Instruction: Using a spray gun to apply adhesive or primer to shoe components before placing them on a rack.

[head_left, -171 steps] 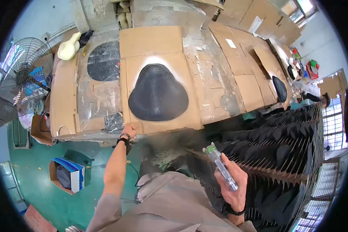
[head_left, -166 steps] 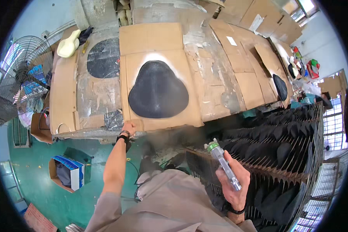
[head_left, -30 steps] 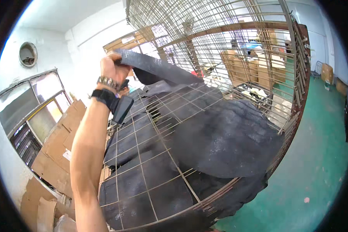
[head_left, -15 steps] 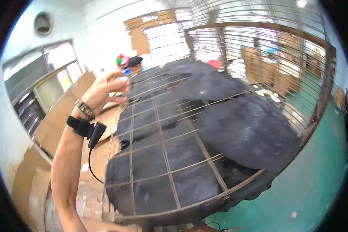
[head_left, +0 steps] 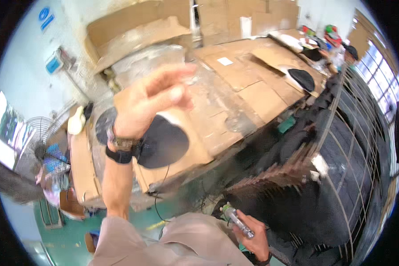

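Observation:
My left hand (head_left: 153,99) is raised above a cardboard-covered table (head_left: 257,104), its fingers loosely stretched and smeared by motion, with nothing seen in it. Under its wrist a black rounded sheet (head_left: 164,144) lies on a piece of cardboard. Low in front of my body, my right hand (head_left: 255,239) is closed around a metal cylindrical tool (head_left: 237,221) with a greenish end; its exact kind does not show. Right of that hand stands a wire rack (head_left: 337,186) with black sheets on it.
A smaller black piece (head_left: 302,80) lies toward the table's far right, near piled coloured items (head_left: 332,37). Cardboard (head_left: 142,33) leans along the back wall. At the left are a fan (head_left: 42,142) and a device on a post (head_left: 55,64). The floor (head_left: 80,235) is green.
My view has swung left from the wire rack to the cardboard-covered table. My left hand is now over the table, and my right hand with the metal tool has come into view.

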A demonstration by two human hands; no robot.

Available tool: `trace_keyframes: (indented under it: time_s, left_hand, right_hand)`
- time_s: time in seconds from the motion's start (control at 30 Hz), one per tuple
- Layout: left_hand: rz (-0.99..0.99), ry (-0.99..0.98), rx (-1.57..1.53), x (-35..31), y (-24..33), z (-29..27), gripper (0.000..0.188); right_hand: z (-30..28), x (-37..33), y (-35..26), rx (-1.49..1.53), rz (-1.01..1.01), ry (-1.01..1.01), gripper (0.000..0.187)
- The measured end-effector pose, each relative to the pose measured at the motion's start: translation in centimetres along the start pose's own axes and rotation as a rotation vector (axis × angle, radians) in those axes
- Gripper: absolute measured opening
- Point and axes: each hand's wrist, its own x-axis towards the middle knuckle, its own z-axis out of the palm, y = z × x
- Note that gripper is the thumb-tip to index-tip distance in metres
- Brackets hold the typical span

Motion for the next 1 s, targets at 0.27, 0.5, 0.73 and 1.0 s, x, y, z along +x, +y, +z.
trace_keyframes:
  time_s: [0.27,0.5,0.73,1.0]
  left_hand:
    - [-0.928,0.656,0.211,-39.1,-31.4,-5.1,0.037]
    - [-1.216,-0.389,0.849,-72.6,-42.2,4.6,0.030]
    - [-1.497,0.362,0.183,-72.3,-43.9,6.0,0.020]
    - [-1.482,0.996,-0.317,-59.4,-43.8,-0.8,0.027]
  right_hand:
    - [2.7,3.2,-5.8,-0.061,-0.124,-0.166,0.051]
    - [5.3,6.9,-8.2,-0.118,-0.141,-0.186,0.047]
    - [8.2,9.7,-10.4,-0.217,-0.264,-0.095,0.057]
    - [9.4,10.8,-11.0,-0.291,-0.183,-0.247,0.061]
